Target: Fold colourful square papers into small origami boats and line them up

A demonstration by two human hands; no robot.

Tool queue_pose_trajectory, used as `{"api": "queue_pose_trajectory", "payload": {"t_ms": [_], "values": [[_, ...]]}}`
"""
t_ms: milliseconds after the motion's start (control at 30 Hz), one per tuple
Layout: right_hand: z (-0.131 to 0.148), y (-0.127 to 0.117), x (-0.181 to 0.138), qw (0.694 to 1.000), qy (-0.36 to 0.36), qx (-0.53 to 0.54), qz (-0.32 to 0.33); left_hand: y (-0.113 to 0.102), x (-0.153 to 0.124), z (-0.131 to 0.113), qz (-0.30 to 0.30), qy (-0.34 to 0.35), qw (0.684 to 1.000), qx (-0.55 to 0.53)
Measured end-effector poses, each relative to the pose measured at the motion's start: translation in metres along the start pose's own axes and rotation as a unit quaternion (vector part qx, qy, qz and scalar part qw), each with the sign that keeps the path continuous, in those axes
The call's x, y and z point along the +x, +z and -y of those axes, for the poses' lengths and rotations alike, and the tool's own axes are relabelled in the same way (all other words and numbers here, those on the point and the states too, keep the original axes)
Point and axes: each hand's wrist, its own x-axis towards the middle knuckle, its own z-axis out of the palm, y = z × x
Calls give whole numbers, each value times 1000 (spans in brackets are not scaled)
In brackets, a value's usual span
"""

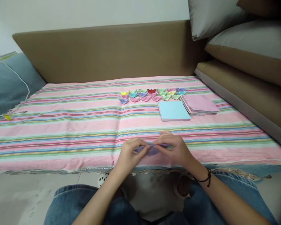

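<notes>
My left hand (129,154) and my right hand (175,149) meet at the near edge of the striped cloth (72,125). Both pinch a folded piece of purple paper (152,149) that lies flat between them. My fingers are closed on its ends. Further back lie a stack of light blue paper squares (173,110) and a stack of pink paper squares (199,103). Behind those, several small folded paper boats (152,94) in many colours stand in two rows.
The cloth covers a low sofa seat with a brown backrest (107,51). Grey and brown cushions (245,47) are piled at the right. A white cable (18,78) runs along the left edge. My knees in blue jeans (67,203) are below.
</notes>
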Motion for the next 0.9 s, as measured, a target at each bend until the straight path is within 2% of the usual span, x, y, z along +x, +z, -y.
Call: {"api": "queue_pose_trajectory", "payload": {"t_ms": [100,233,400,600,900], "values": [[6,-2,1,996,56,73,14,-2,2,-7,34,-83,990,-113],[7,-1,0,988,103,112,23,3,2,-8,11,-133,980,-147],[6,0,-2,993,86,80,26,7,1,-8,30,-120,983,-135],[5,1,-2,997,56,35,41,10,0,-6,55,-94,992,-64],[-1,-13,-1,990,124,59,20,0,5,-9,38,-106,990,-86]]}}
